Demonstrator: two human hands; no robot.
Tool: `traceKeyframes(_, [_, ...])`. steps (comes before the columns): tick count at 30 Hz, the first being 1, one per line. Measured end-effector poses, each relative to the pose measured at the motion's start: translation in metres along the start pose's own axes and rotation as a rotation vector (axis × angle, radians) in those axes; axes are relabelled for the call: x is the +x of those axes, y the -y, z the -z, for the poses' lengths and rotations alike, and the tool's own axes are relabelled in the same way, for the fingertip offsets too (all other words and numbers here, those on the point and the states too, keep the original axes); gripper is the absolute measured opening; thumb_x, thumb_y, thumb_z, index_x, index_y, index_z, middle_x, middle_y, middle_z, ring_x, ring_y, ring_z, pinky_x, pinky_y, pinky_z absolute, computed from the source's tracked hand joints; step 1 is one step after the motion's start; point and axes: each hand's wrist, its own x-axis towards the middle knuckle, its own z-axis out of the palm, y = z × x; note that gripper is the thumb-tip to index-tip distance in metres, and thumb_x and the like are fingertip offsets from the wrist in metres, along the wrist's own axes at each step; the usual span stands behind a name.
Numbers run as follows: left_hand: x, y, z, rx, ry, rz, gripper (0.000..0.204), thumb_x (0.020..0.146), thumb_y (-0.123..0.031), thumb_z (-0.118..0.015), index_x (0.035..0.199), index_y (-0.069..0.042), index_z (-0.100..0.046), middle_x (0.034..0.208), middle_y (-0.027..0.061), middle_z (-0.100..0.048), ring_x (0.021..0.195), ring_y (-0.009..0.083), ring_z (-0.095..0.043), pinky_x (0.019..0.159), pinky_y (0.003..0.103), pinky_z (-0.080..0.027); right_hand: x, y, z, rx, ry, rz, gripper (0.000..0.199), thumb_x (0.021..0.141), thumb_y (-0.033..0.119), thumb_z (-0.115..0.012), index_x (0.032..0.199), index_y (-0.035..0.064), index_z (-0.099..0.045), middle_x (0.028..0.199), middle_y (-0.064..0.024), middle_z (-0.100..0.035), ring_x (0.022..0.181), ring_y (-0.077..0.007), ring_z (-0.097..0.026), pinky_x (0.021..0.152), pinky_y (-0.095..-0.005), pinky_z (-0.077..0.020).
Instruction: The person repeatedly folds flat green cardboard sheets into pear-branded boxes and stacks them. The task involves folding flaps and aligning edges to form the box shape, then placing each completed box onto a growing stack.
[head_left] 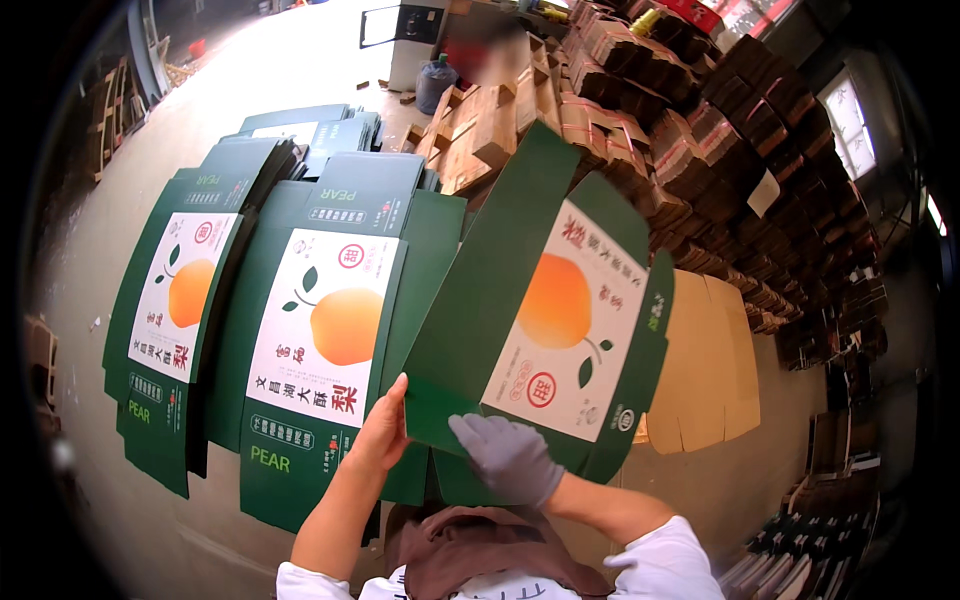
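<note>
Head view: left hand (380, 430) grips creased green cardboard (545, 315), fabric-gloved right hand (508, 460) touching it, grip unclear.

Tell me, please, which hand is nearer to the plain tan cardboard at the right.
Right: the gloved right hand is left of the tan cardboard, and the bare left hand is farther left.

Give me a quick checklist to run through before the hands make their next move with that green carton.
1. Left hand at the edge of the green carton: ok.
2. Right hand on the same carton: ok.
3. Both hands gloved: not ok; only the right is.
4. Fruit print in view: ok.
5. Firm grip: cannot tell; the carton's underside is hidden.
6. Carton clear of the neighbouring stack: cannot tell; they overlap in view.
</note>
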Motion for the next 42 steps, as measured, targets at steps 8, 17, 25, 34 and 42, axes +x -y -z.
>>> traceKeyframes(8, [-0.033, 0.026, 0.125, 0.336, -0.281, 0.203, 0.021, 0.095, -0.023, -0.059, 0.082, -0.006, -0.062, 0.072, -0.0012, -0.062, 0.055, 0.0068, -0.053, 0.048, 0.021, -0.039, 0.001, 0.007, -0.064, 0.747, 0.666, -0.127, 0.057, 0.094, 0.036, -0.056, 0.138, 0.0006, -0.048, 0.128, -0.0217, -0.059, 0.108, -0.0356, -0.063, 0.092, -0.0384, -0.0506])
traceKeyframes(17, [-0.090, 0.054, 0.069, 0.631, -0.409, -0.041, 0.013, 0.093, -0.009, -0.061, 0.085, 0.000, -0.064, 0.065, -0.0090, -0.049, 0.058, -0.0009, -0.037, 0.051, 0.018, -0.029, 0.165, -0.319, -0.154, 0.985, -0.203, -0.954, 0.067, 0.092, 0.026, -0.064, 0.144, -0.0068, -0.037, 0.091, -0.0116, -0.065, 0.054, -0.0139, -0.059, 0.048, -0.0284, -0.0486])
traceKeyframes(25, [-0.101, 0.054, 0.070, 0.837, -0.525, -0.090, 0.015, 0.094, -0.011, -0.059, 0.093, 0.003, -0.063, 0.063, 0.0037, -0.054, 0.058, 0.0075, -0.048, 0.053, 0.026, -0.040, 0.232, -0.349, -0.177, 0.651, 0.367, -0.958, 0.064, 0.077, 0.056, -0.077, 0.085, -0.0062, -0.064, 0.067, -0.0107, -0.060, 0.052, -0.0189, -0.059, 0.048, -0.0346, -0.0506])
traceKeyframes(34, [-0.080, 0.070, 0.107, 0.833, -0.603, -0.233, 0.014, 0.093, -0.009, -0.058, 0.101, 0.003, -0.060, 0.077, 0.0182, -0.061, 0.070, 0.0325, -0.063, 0.063, 0.037, -0.048, 0.228, -0.310, -0.173, 0.536, -0.143, -0.622, 0.064, 0.081, 0.021, -0.082, 0.126, -0.0089, -0.049, 0.099, -0.0067, -0.065, 0.085, -0.0105, -0.060, 0.077, -0.0226, -0.0481])
traceKeyframes(42, [-0.049, 0.092, 0.130, 1.104, -0.759, -0.510, 0.039, 0.082, 0.006, -0.065, 0.120, -0.004, -0.059, 0.102, 0.0148, -0.063, 0.088, 0.0304, -0.066, 0.071, 0.037, -0.054, 0.261, -0.304, -0.175, 0.742, -0.088, -0.479, 0.046, 0.086, 0.011, -0.077, 0.124, -0.0039, -0.054, 0.114, -0.0077, -0.065, 0.096, -0.0139, -0.063, 0.084, -0.0242, -0.0489])
